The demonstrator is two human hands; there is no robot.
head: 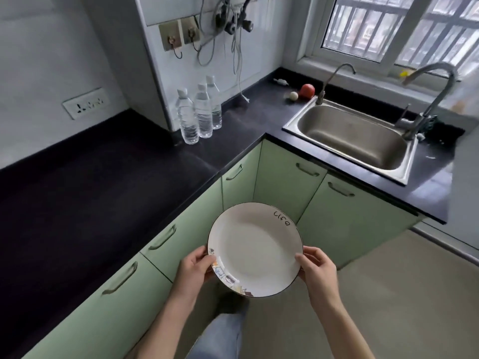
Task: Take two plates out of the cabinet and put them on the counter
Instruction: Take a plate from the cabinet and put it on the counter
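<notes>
Fingers point(308, 257) of both hands gripping white plate point(255, 248), perhaps two stacked

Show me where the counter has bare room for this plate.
The counter is bare from the wall socket to the water bottles. The strip by the sink is narrow, with balls behind. Both hands hold the plate.
</notes>
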